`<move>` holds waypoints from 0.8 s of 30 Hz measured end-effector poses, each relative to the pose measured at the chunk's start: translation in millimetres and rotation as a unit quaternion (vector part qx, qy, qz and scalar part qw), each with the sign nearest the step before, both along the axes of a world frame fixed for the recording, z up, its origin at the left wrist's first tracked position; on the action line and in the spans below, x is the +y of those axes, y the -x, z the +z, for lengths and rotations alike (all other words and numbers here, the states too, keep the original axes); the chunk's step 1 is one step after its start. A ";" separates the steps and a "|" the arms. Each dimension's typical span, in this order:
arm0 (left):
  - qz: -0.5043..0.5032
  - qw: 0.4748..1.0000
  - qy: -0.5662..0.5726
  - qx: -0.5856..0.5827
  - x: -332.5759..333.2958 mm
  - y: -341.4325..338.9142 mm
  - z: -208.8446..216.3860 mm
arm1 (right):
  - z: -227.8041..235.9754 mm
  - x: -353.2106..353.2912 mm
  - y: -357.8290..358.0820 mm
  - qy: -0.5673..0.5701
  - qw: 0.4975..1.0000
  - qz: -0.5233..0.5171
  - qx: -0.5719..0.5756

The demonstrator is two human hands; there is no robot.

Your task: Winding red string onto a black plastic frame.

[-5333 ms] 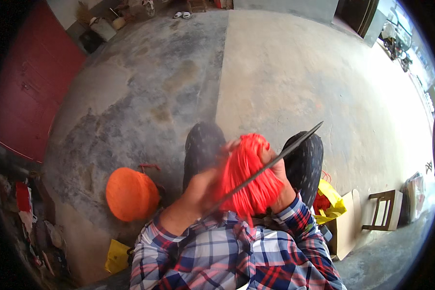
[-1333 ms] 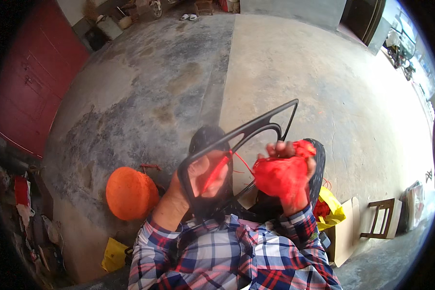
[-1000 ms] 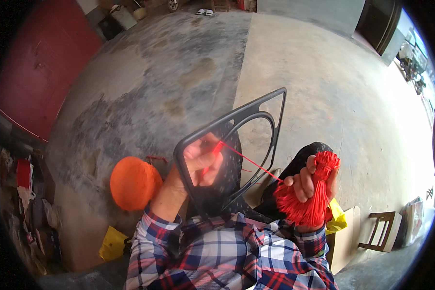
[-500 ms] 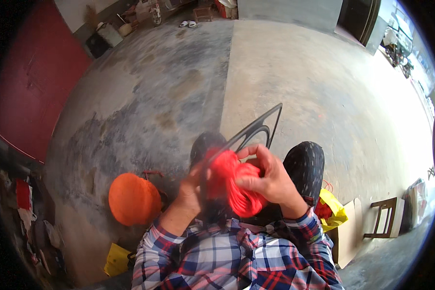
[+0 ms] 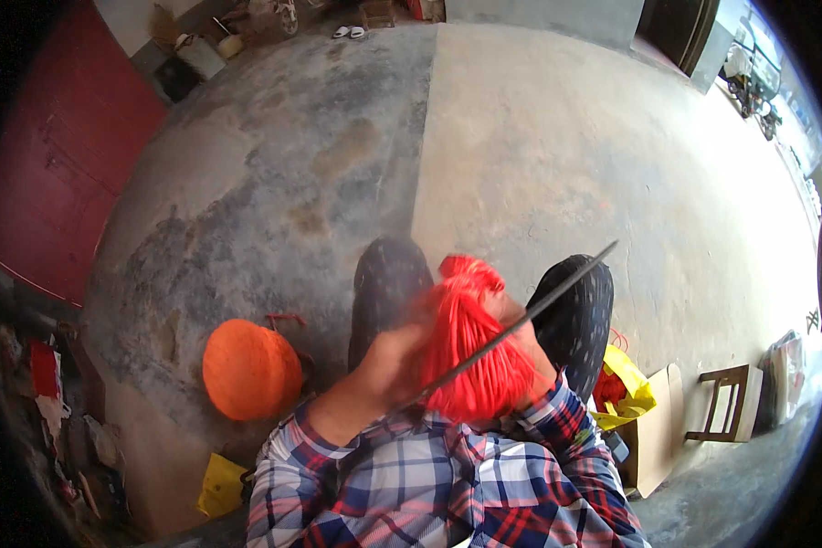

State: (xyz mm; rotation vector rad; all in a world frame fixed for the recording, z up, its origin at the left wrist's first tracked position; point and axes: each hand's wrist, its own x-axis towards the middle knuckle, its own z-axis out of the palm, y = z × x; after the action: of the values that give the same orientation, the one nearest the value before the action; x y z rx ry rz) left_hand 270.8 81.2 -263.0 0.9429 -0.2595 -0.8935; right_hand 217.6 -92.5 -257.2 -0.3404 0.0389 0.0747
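A thick bundle of red cord (image 5: 470,352) hangs between my two hands, its strands fanning out toward my shirt. Across it slants a thin black frame (image 5: 557,297), turned nearly edge-on, so its shape is mostly lost. My left hand (image 5: 395,367) is closed at the frame's lower end against the bundle's left side; it is blurred and its fingertips are hidden. On the other side my right hand (image 5: 525,352) is closed on the cord, with most of its fingers behind the strands and the frame. Both hands are between my knees, close to my body.
An orange round-topped thing (image 5: 251,370) stands on the floor left of my knee. To the right are a yellow bag (image 5: 628,393) with red cord inside, a cardboard piece (image 5: 662,438) and a wooden stool (image 5: 735,402). Another yellow thing (image 5: 221,487) lies at lower left.
The black frame has turned from showing its angular, curved-inside shape to nearly edge-on. The red bundle has turned upright and spread. My right hand has moved from its front to behind it.
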 end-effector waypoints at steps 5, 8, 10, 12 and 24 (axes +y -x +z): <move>-0.179 0.970 0.131 0.100 -5.7 -17.7 35.8 | -31.3 -27.1 -6.9 0.090 0.978 -0.179 0.049; -0.084 0.987 0.081 0.108 4.2 -23.9 34.0 | -72.2 -40.5 9.3 0.150 0.969 -0.196 0.031; -0.064 0.994 0.075 0.043 14.7 -38.1 21.5 | -42.4 -40.9 26.7 0.151 0.969 -0.193 -0.005; -0.050 0.995 0.082 0.013 20.0 -45.3 27.4 | -17.7 -36.9 40.6 0.105 0.960 -0.257 -0.036; 0.007 0.997 0.047 -0.057 46.1 -64.6 16.4 | 7.4 -86.4 96.9 -0.064 0.932 -0.067 -0.351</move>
State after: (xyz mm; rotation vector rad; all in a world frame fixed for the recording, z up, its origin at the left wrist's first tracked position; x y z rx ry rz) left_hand 335.3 127.2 -246.6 0.9076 -0.3893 -0.8095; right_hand 120.7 -179.0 -249.7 -0.2167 -0.6510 -0.1831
